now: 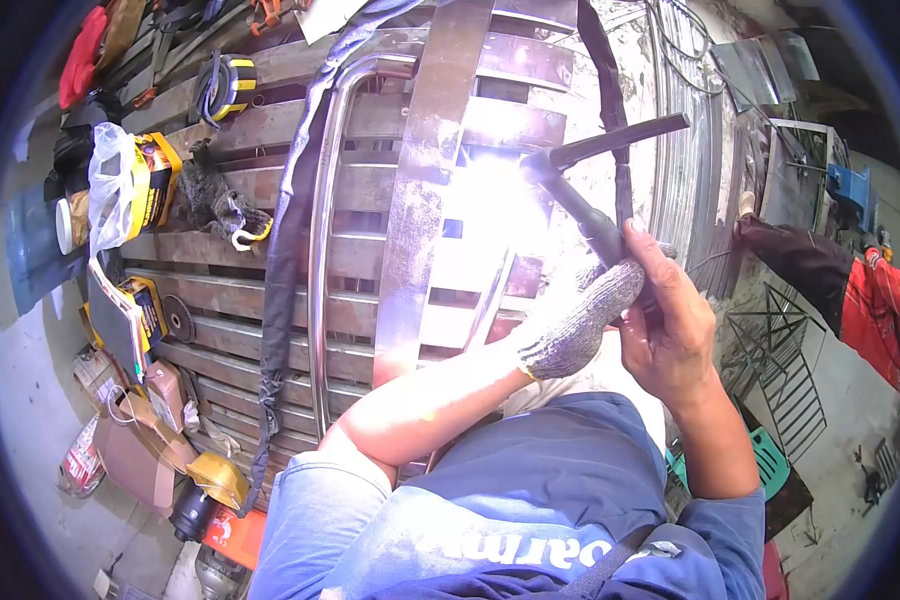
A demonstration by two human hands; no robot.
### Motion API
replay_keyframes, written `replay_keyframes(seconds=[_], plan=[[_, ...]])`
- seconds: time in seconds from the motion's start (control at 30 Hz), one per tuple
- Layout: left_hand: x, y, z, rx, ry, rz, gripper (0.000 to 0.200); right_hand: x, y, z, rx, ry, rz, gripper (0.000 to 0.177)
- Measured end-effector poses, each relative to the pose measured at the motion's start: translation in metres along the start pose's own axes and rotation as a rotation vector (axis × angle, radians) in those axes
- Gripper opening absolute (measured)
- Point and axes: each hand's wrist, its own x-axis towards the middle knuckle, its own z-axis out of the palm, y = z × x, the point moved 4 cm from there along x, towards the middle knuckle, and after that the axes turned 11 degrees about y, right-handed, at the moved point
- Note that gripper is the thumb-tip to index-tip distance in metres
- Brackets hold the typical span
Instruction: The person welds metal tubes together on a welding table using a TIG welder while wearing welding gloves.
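Note:
My left hand [585,320], in a grey knit glove, is wrapped round the handle of a TIG welding torch [585,215]. The torch's long back cap points up and right. At its head a bright arc glare washes out the metal beneath. My bare right hand [675,325] is close against the gloved one, its fingers curled and index finger along the torch's lower end; what it grips is hidden. A dark sleeved cable [610,90] runs down to that fingertip. Left of the glare lie a flat metal bar [425,170] and a bent shiny tube [325,210].
A slatted metal bench [230,270] carries the work. On its left are a tape measure [232,88], a yellow-black box [155,185], a glove [220,205] and a grinding disc [178,318]. Another sleeved cable [280,290] crosses it. At right, another person's dark-clad leg [800,255] shows.

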Motion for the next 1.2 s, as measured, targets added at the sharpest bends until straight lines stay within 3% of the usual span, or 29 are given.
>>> replay_keyframes(seconds=[0.1, 0.13, 0.23, 0.27, 0.3, 0.37, 0.4, 0.5, 0.53, 0.63, 0.73, 0.97, 1.03, 1.07, 1.1, 1.17, 1.2], plan=[[0.003, -0.004, 0.004, -0.248, 0.000, -0.208, 0.024, -0.007, 0.008, 0.005, 0.108, 0.142, 0.040, 0.084], [0.004, -0.008, 0.003, -0.248, -0.093, -0.167, 0.039, -0.009, 0.008, 0.000, 0.153, 0.143, 0.091, 0.087], [0.001, -0.005, 0.000, 0.260, -0.067, 0.504, 0.052, -0.004, 0.013, -0.006, 0.283, 0.268, 0.175, 0.083], [0.002, -0.029, 0.007, -0.483, -0.172, -0.074, 0.059, 0.003, 0.012, -0.007, 0.154, 0.382, 0.145, 0.079], [0.004, -0.021, 0.007, -0.288, -0.149, 0.071, 0.060, 0.001, 0.018, -0.009, 0.247, 0.410, 0.249, 0.078], [0.001, -0.014, 0.004, 0.051, -0.151, 0.167, 0.057, 0.001, 0.031, -0.017, 0.234, 0.431, 0.440, 0.081], [0.001, -0.021, 0.008, -0.153, -0.093, -0.006, 0.047, 0.005, 0.037, -0.015, 0.230, 0.494, 0.452, 0.079], [-0.006, -0.005, 0.006, 0.499, -0.023, 0.483, 0.033, 0.007, 0.056, -0.014, 0.287, 0.510, 0.577, 0.075], [-0.006, -0.001, 0.008, 0.697, 0.053, 0.875, 0.030, 0.008, 0.060, -0.013, 0.292, 0.503, 0.584, 0.075], [0.001, -0.005, 0.012, 0.573, 0.071, 0.633, 0.028, 0.007, 0.067, -0.011, 0.306, 0.465, 0.600, 0.074], [-0.002, 0.011, 0.013, 0.683, 0.034, 0.606, 0.022, 0.015, 0.065, -0.012, 0.307, 0.421, 0.570, 0.074], [-0.035, 0.025, 0.018, 0.990, 0.038, 0.988, 0.040, 0.044, 0.060, -0.038, 0.347, 0.233, 0.514, 0.075], [-0.063, -0.072, -0.005, 1.289, 0.150, 0.777, 0.041, 0.049, 0.062, -0.048, 0.359, 0.208, 0.490, 0.076], [-0.081, 0.031, 0.005, 1.326, 0.275, 0.999, 0.028, 0.050, 0.065, -0.053, 0.367, 0.194, 0.479, 0.077], [-0.091, 0.032, 0.003, 1.413, 0.518, 1.019, 0.027, 0.050, 0.066, -0.061, 0.376, 0.184, 0.468, 0.077], [-0.105, 0.016, -0.010, 1.506, 0.865, 0.865, 0.045, 0.051, 0.066, -0.078, 0.379, 0.136, 0.450, 0.079], [-0.112, 0.015, -0.010, 1.570, 0.979, 0.741, 0.042, 0.050, 0.066, -0.085, 0.374, 0.134, 0.414, 0.079]])
